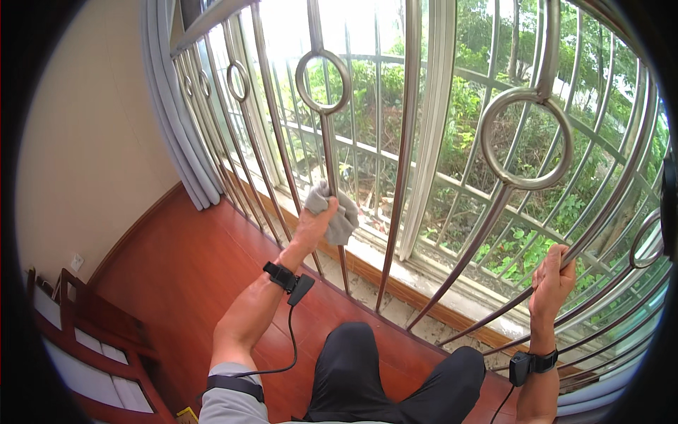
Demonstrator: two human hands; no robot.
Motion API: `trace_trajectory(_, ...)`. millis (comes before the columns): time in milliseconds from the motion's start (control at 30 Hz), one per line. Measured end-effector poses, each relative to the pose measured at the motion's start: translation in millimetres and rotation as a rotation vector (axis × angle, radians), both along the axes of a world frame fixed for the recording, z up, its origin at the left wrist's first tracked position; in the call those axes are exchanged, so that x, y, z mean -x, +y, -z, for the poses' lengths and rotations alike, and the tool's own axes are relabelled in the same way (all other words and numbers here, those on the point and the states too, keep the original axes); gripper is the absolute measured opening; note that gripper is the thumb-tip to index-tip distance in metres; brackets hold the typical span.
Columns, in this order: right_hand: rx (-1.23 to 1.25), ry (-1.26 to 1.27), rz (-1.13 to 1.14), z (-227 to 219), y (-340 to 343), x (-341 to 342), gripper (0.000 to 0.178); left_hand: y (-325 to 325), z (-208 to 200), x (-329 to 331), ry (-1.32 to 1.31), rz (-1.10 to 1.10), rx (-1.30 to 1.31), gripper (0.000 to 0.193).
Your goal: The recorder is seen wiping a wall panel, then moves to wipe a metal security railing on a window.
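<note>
My left hand [316,225] is closed round a grey cloth [341,220], which wraps a thin upright metal bar [329,152] of the window railing. That bar carries a metal ring [345,83] above the cloth. To the right, my right hand [552,283] grips another bar [585,240] of the same railing, its fingers wrapped round the metal. Between the hands stand a plain bar [400,191] and a bar with a larger ring [487,138]. The cloth hides part of the bar and some of my left fingers.
Behind the railing are a window frame [426,134], a sill ledge [452,286] and outer bars with green plants. A grey-blue curtain [176,127] hangs at the left over the red wooden floor [191,283]. Dark wooden furniture [106,346] stands lower left. Each wrist wears a cabled black device [289,280].
</note>
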State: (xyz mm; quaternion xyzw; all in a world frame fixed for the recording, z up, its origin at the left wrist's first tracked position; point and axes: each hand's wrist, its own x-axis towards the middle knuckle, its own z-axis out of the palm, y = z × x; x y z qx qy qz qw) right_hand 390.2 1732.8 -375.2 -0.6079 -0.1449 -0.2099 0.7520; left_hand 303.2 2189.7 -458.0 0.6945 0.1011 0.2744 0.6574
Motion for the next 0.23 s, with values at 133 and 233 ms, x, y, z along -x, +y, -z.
trace_trajectory(133, 0.005, -0.008, -0.011, 1, -3, 1, 0.017, 2, -79, -11, -0.255, -0.045, 0.147, 0.036)
trace_trajectory(233, 0.013, -0.008, -0.046, 1, -2, 1, 0.018, 11, -126, -14, -0.262, -0.030, 0.241, 0.047)
